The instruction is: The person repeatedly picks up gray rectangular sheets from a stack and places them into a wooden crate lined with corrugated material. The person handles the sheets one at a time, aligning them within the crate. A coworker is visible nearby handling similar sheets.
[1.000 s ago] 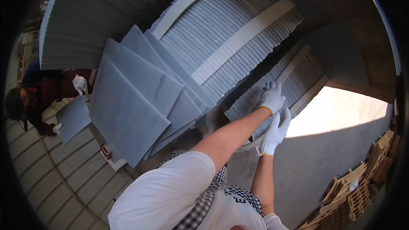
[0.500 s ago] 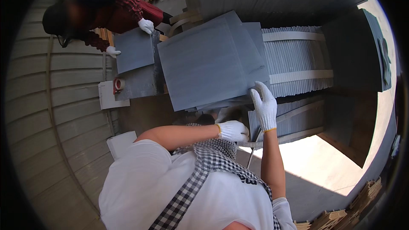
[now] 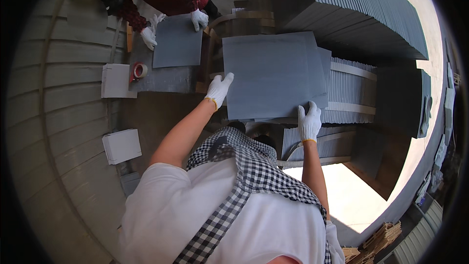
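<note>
Dark tabletop [image 3: 168, 82] flanks a white box [image 3: 117, 81]; left hand [image 3: 219, 89] and right hand [image 3: 309, 123] border a grey sheet [image 3: 266, 80], grip unclear.

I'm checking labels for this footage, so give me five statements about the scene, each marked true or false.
1. The left hand is by the left edge of the top sheet. True.
2. The right hand is bare. False: it wears a white glove.
3. The tape is on the co-worker's table. True.
4. The apron is plain red. False: it is black-and-white checked.
5. The co-worker wears white gloves. True.
</note>
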A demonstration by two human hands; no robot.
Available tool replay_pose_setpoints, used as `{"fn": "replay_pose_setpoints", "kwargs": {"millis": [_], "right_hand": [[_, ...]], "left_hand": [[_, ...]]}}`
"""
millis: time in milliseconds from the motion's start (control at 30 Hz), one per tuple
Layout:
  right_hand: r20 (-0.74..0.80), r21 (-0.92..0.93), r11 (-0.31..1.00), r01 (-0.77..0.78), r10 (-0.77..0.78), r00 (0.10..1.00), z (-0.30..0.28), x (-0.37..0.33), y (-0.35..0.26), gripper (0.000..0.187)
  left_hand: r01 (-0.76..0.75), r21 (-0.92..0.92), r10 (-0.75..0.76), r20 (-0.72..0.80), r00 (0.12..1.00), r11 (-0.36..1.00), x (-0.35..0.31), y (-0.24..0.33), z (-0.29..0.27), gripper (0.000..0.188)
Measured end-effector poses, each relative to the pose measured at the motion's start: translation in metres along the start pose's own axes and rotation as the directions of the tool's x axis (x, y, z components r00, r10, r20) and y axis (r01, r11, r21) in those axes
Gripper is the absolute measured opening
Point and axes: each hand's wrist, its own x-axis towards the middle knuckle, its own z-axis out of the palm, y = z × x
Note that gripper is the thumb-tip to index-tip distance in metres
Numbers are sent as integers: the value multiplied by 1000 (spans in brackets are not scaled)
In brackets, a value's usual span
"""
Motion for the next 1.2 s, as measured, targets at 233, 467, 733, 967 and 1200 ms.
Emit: {"fn": "replay_pose_setpoints", "kwargs": {"millis": [233,467,733,967,1200], "right_hand": [[44,153,975,-163,158,986,9,17,11,59],[257,481,821,-308,204,945,-6,22,1,54],[748,552,695,-461,-169,641,-51,28,34,41],[416,598,801,37,-350,840,-90,13,57,55],[476,808,403,-430,-18,879,-234,-61,21,61]], "left_hand": [[-32,139,49,-118,992,990,12,9,14,69],[43,-41,-53,-278,959,998,11,13,23,67],[15,-116,-43,-242,969,993,-10,5,-1,66],[-139,-251,99,-165,981,958,-76,51,4,57],[-181,-239,210,99,973,954,-118,87,109,57]]}}
